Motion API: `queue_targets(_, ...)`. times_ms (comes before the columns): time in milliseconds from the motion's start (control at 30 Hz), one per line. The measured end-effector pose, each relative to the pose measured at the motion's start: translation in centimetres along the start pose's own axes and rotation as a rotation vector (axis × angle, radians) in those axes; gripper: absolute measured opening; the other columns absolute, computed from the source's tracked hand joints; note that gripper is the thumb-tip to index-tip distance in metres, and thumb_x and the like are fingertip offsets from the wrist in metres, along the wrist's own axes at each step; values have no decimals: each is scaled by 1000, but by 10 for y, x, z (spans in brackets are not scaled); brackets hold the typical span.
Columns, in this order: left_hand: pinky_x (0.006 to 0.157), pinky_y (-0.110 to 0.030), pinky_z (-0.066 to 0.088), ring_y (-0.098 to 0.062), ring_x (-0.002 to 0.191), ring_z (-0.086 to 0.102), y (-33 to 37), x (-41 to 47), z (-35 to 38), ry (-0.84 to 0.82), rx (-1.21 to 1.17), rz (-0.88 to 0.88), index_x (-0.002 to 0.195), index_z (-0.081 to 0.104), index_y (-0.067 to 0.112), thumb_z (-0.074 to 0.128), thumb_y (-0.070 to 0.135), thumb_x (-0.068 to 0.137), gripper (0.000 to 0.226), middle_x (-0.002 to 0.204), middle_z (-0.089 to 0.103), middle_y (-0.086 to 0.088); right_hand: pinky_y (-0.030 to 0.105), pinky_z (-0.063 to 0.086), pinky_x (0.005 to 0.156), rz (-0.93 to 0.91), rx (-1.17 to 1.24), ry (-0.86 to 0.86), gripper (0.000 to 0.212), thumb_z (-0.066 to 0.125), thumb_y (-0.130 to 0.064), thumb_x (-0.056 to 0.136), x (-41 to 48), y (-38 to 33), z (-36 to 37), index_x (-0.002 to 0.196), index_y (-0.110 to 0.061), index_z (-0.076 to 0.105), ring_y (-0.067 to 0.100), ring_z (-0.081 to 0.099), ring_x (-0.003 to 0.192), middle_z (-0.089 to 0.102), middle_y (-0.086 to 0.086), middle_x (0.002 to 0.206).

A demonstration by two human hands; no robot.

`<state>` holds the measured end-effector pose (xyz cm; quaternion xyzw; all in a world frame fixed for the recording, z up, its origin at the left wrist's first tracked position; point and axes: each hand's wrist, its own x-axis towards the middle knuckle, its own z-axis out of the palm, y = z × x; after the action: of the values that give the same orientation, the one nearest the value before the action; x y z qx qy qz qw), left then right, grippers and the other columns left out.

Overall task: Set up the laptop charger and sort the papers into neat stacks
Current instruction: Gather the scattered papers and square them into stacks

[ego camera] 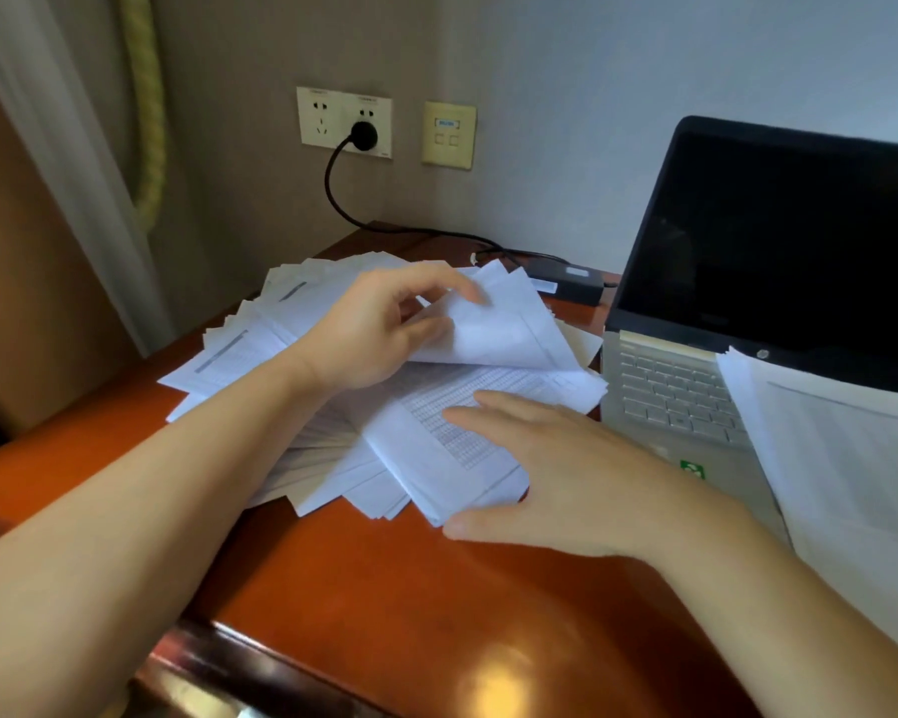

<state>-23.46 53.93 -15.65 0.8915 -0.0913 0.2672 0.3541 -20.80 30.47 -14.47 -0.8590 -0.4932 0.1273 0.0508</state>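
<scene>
One lifted sheaf (504,323) pinched in left hand (379,329); right hand (556,474) flat, pressing fanned papers (260,349) beneath.

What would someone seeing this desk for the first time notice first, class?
A messy pile of papers fans across the middle of the orange desk, where the left hand holds up a few sheets and the right hand lies flat on the pile. At right an open laptop shows a dark screen, with another paper stack lying on its keyboard.
</scene>
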Motion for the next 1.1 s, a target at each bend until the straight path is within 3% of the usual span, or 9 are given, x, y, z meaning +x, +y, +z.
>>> queue_targets(133,81,-11,42,4,88,65,-5,0,0,-98,-23,-45,95,78,14,57,-13,94,34,96,71,17,38,34,108,-42,-139,190,49,43,-48,97,9,-10,5,145,-37,35,21,36,137,38,-6,148)
queue_targets(333,91,-26,51,-10,99,69,-10,2,-4,-159,35,-81,101,81,18,55,-5,97,35,107,74,8,44,54,80,31,-177,536,24,46,-26,103,15,5,3,115,-23,66,32,67,96,70,-1,110)
queue_targets(433,96,-28,52,-9,102,69,-6,2,-6,-145,-21,-140,105,80,17,56,3,100,28,109,75,8,40,53,67,46,-33,639,25,45,-29,104,11,19,-1,94,-18,66,30,65,79,68,-1,84)
queue_targets(567,98,-30,49,-12,99,67,-1,3,-10,-145,-163,-192,101,80,9,55,29,100,32,103,75,0,30,34,50,90,109,589,39,37,-34,106,11,31,-2,67,-30,39,14,51,58,45,-9,61)
queue_targets(667,77,-33,46,-15,74,56,5,0,-10,-204,-244,-132,76,76,19,64,33,99,29,76,63,4,23,28,50,77,131,724,40,47,-35,103,16,38,1,64,-34,41,6,47,52,45,-10,55)
queue_targets(767,75,-25,48,-10,77,64,1,2,-6,-195,-116,-158,87,80,18,68,34,97,22,86,72,7,29,46,54,90,257,857,24,66,-36,93,20,39,2,72,-29,58,7,56,60,57,-12,62)
queue_targets(867,74,-14,47,-3,77,67,-4,4,-6,-123,-32,-176,87,81,16,75,29,91,15,88,76,11,36,48,54,47,264,886,36,79,-41,79,12,35,-6,78,-24,47,12,50,61,50,-11,66)
queue_targets(1000,73,-22,52,-9,74,67,-7,3,-7,-48,-92,-206,85,81,9,82,24,83,15,87,77,2,35,48,65,-176,38,517,37,71,-60,73,-2,16,-12,81,-33,47,8,48,78,51,-17,78)
queue_targets(1100,65,-28,45,-17,65,55,-8,3,-6,-14,-83,-218,82,80,12,82,28,84,17,81,74,-10,25,39,86,-186,-79,295,57,63,-75,74,4,0,-4,121,-45,52,1,46,111,55,-24,120)
